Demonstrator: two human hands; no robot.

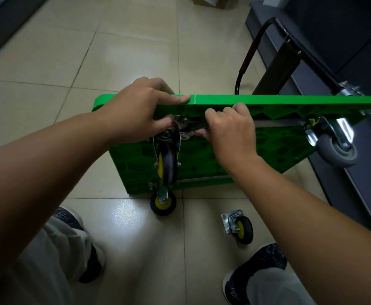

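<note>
- A green cart platform (268,100) stands tipped on its long edge on a pale tiled floor (136,51), with its ribbed underside facing the viewer.
- The left hand (136,111) grips the platform's top edge near its left end. The fingers lie over the edge and the thumb presses on the underside.
- The right hand (228,130) is just beside the left, with its fingers curled tight around a metal tool (193,127). The kind of tool is hidden by the hand.
- The tool's tip meets the mounting plate of a black caster with a yellow hub (167,164), which is fixed to the underside directly below both hands.
- A second yellow-hubbed caster (163,202) sits at the platform's bottom edge, touching the floor.
- A larger grey caster (336,150) is mounted at the platform's right end, joined to the near side by a metal bar (277,123).
- A loose caster (238,225) lies on the floor, apart from the platform and near the person's right shoe (255,274).
- The cart's black handle (248,56) shows behind the platform, beside a dark cabinet (345,40).
</note>
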